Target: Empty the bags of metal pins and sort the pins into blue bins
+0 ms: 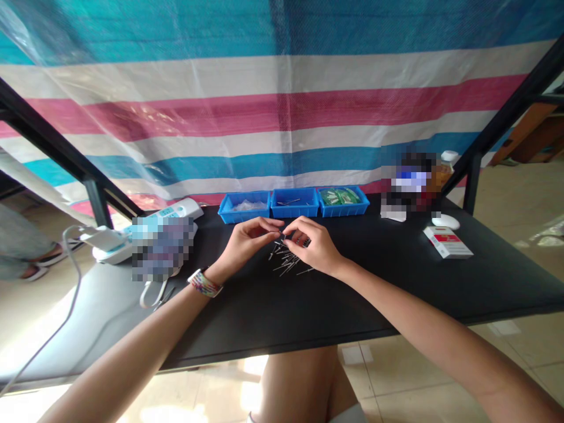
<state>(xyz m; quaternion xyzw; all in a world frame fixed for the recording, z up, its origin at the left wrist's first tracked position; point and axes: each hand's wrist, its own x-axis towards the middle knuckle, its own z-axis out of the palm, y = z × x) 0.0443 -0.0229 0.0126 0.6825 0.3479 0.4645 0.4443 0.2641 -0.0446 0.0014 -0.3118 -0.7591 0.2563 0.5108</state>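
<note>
Mostly, the thin metal pins [288, 262] slant toward me and leftward, long axes fanned in a loose pile on the tabletop [259, 323]. My left hand [249, 239] and right hand [318, 247] hold narrowed fingertips close around a small dark piece [282, 234]; I cannot tell which grips it or where it points.
</note>
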